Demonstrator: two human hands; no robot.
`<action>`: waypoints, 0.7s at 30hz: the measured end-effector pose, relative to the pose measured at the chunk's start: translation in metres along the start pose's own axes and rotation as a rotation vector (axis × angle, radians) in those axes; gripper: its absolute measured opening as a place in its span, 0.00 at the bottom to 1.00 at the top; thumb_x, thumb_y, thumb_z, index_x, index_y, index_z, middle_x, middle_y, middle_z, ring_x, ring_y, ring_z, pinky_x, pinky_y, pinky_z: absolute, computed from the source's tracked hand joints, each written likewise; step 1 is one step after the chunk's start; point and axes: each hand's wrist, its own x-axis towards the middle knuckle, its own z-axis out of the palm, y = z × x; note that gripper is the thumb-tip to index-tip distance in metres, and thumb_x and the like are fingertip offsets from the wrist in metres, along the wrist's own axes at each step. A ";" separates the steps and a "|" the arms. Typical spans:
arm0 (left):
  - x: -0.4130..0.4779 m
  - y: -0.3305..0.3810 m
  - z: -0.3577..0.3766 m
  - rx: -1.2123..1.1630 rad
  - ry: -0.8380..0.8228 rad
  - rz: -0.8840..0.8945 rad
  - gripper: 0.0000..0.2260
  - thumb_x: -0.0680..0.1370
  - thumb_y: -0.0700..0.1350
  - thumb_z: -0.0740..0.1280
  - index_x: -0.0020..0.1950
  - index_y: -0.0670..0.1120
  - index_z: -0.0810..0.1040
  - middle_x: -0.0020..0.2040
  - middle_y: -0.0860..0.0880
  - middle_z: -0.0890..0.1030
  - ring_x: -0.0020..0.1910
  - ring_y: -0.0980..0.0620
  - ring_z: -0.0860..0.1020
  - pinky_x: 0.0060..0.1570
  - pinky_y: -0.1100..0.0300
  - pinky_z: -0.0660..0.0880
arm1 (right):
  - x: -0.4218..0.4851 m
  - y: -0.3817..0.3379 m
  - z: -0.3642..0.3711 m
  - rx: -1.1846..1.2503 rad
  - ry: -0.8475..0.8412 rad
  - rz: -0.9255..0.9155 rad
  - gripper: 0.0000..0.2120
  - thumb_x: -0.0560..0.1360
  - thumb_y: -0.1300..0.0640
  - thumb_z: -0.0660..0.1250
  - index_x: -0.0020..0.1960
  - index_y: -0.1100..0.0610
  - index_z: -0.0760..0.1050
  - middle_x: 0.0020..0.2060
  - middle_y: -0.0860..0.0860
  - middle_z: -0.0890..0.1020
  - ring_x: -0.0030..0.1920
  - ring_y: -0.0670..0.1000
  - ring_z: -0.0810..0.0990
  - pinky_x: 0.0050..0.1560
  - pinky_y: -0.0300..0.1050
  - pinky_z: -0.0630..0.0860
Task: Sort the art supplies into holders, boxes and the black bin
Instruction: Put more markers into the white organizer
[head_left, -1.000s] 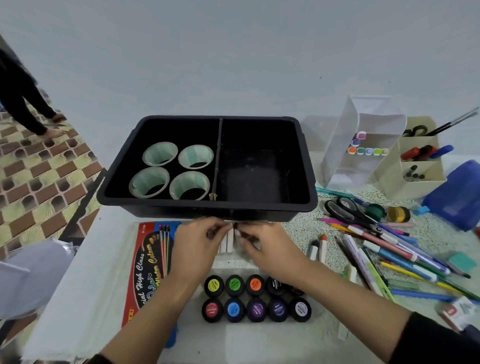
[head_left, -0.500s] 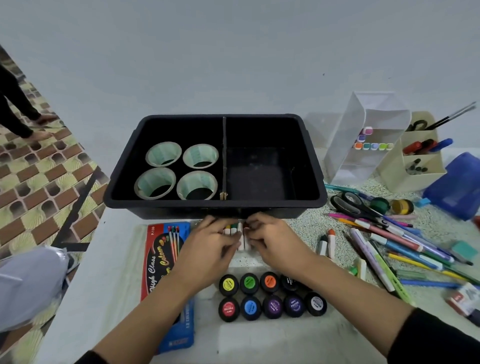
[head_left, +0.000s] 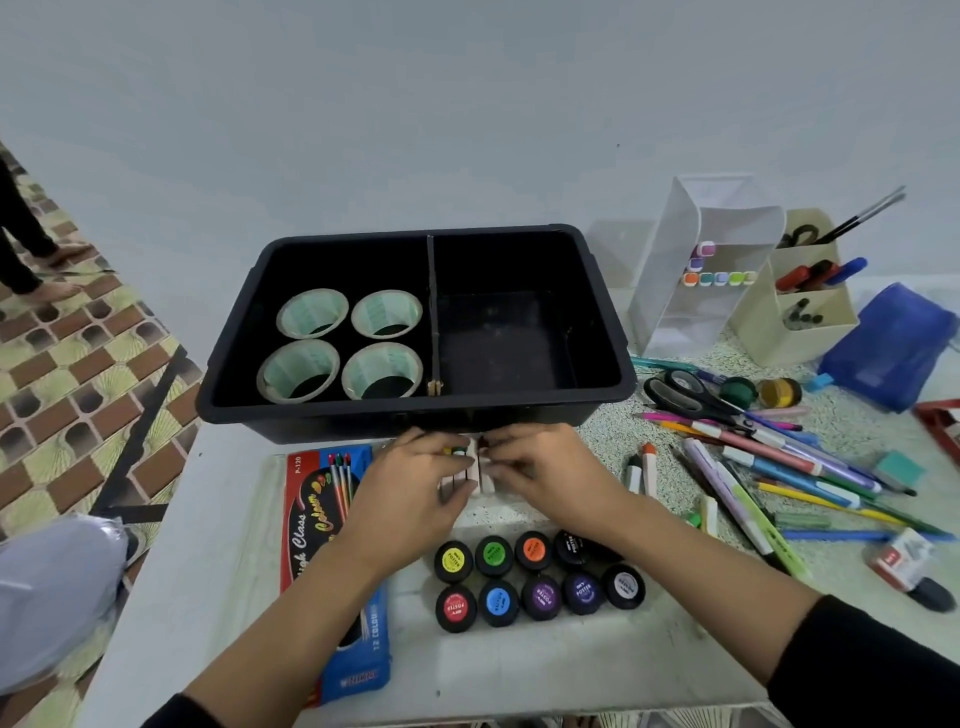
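left hand (head_left: 415, 486) and right hand (head_left: 543, 467) pinch a bunch of short white markers (head_left: 474, 470) together on the surface, just near the black bin (head_left: 415, 413). gathering step; next probably calls for lifting them as one.

1. Two bare hands show: the left hand (head_left: 415, 488) and the right hand (head_left: 540, 467).
2. Both forearms are uncovered from the wrist up to the sleeve edges.
3. The right sleeve (head_left: 872, 665) is plain black cloth, matte, and wide at its edge, which runs slantwise across the arm.
4. The left sleeve (head_left: 171, 716) is the same black, and only a small piece of it shows at the bottom edge of the view.
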 end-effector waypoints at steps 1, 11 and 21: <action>0.000 0.003 0.000 -0.020 0.007 0.009 0.10 0.76 0.51 0.70 0.54 0.53 0.87 0.56 0.59 0.82 0.55 0.54 0.76 0.53 0.50 0.79 | -0.005 -0.002 -0.005 0.027 0.034 0.007 0.06 0.76 0.57 0.72 0.52 0.56 0.86 0.55 0.49 0.85 0.53 0.44 0.82 0.58 0.33 0.75; 0.040 0.091 0.012 -0.299 -0.139 0.093 0.06 0.80 0.52 0.69 0.52 0.54 0.84 0.43 0.59 0.81 0.42 0.59 0.78 0.45 0.60 0.77 | -0.071 0.046 -0.096 -0.146 0.160 0.208 0.07 0.77 0.60 0.71 0.52 0.53 0.85 0.42 0.42 0.81 0.39 0.38 0.76 0.42 0.34 0.70; 0.088 0.147 0.053 -0.113 -0.392 -0.161 0.10 0.72 0.56 0.74 0.48 0.54 0.80 0.41 0.55 0.82 0.42 0.53 0.81 0.46 0.52 0.81 | -0.096 0.086 -0.099 -0.352 -0.069 0.112 0.15 0.74 0.62 0.69 0.59 0.49 0.82 0.51 0.51 0.77 0.53 0.54 0.71 0.50 0.55 0.74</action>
